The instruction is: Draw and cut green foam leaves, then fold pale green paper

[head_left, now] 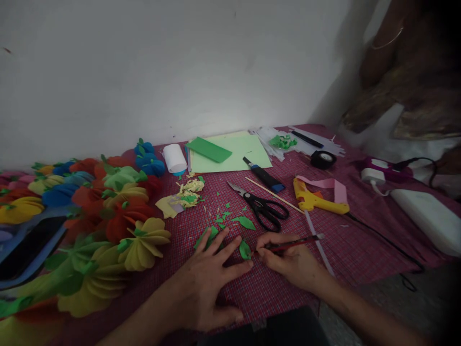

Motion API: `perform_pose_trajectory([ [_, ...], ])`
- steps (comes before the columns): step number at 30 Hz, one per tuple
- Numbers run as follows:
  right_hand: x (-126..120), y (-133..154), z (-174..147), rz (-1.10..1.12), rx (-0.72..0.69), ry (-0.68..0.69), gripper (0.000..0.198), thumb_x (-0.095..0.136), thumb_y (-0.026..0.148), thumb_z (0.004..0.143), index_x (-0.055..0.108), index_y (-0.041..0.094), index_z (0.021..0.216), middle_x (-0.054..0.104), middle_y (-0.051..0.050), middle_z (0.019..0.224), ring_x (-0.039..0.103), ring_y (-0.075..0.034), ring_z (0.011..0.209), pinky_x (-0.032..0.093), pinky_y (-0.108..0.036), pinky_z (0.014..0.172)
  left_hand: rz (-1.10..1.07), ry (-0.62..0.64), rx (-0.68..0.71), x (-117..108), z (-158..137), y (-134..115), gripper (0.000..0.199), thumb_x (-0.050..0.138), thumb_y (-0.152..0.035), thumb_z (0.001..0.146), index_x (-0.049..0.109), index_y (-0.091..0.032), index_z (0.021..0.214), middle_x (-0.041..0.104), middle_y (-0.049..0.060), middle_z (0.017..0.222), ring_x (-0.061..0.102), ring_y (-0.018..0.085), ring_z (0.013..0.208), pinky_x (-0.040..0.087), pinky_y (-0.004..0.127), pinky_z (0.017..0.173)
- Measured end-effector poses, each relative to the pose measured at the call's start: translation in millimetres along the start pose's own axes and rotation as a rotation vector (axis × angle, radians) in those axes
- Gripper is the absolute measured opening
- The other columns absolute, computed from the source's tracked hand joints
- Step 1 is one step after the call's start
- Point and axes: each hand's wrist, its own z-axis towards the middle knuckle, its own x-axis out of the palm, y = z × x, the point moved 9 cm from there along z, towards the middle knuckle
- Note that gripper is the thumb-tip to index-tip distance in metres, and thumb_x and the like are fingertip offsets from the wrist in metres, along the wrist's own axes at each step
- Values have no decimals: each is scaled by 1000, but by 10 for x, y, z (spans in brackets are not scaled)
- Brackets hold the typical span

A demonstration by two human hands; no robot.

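My left hand [211,276] lies flat with its fingers spread, a fingertip against a small green paper leaf [245,250]. My right hand [288,262] grips a slim dark red and black pencil [284,245], its point at the leaf's right edge. Another green paper piece [208,237] is partly hidden by the left fingers. Just beyond the hands are a cut green leaf [247,223] and green scraps [221,219]. Black-handled scissors [260,206] rest farther off, half opened, beside a thin wooden stick [266,189] and a utility knife [264,177].
Colourful paper pumpkin shapes [144,245] crowd the left, with a phone [30,247] among them. Green sheets [248,154] and a white roll [175,158] are at the back. A yellow glue gun [319,199], black tape [323,159] and a white power bank [427,218] occupy the right. A person sits at far right.
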Motion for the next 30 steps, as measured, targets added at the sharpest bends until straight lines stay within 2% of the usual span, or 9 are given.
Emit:
perform_pose_trajectory([
  [4, -63, -31, -14, 21, 15, -50, 9, 49, 20, 77, 56, 19, 71, 50, 3, 61, 46, -11, 57, 36, -21, 52, 8, 7, -4, 4, 7, -1, 74, 59, -59, 74, 32, -34, 138, 12, 4, 151, 7, 41, 135, 3, 65, 103],
  [10, 21, -52, -8, 56, 23, 17, 8, 49, 20, 76, 56, 18, 73, 51, 2, 63, 46, -12, 59, 37, -22, 54, 15, 42, 15, 6, 2, -29, 70, 51, -61, 78, 30, -35, 139, 29, 3, 146, 6, 41, 135, 0, 67, 101],
  [23, 80, -53, -2, 1, 24, 65, 10, 49, 21, 77, 58, 19, 75, 47, 4, 62, 43, -11, 56, 33, -21, 50, 9, 52, 9, 18, 7, -9, 72, 57, -58, 76, 29, -37, 139, 24, 3, 148, 5, 42, 134, 2, 68, 101],
  [27, 66, -44, -4, 6, 10, 53, 9, 50, 20, 75, 58, 19, 71, 47, 4, 59, 42, -11, 54, 33, -21, 48, 2, 51, 15, 18, 6, -13, 72, 57, -58, 76, 30, -37, 139, 25, 3, 148, 7, 42, 134, 0, 67, 101],
  [30, -18, -60, -7, 47, 34, -5, 8, 50, 21, 75, 57, 19, 70, 50, 4, 59, 43, -10, 51, 34, -21, 47, 7, 57, 8, 16, 7, -11, 70, 55, -59, 77, 30, -37, 139, 23, 3, 149, 6, 42, 134, 1, 67, 101],
])
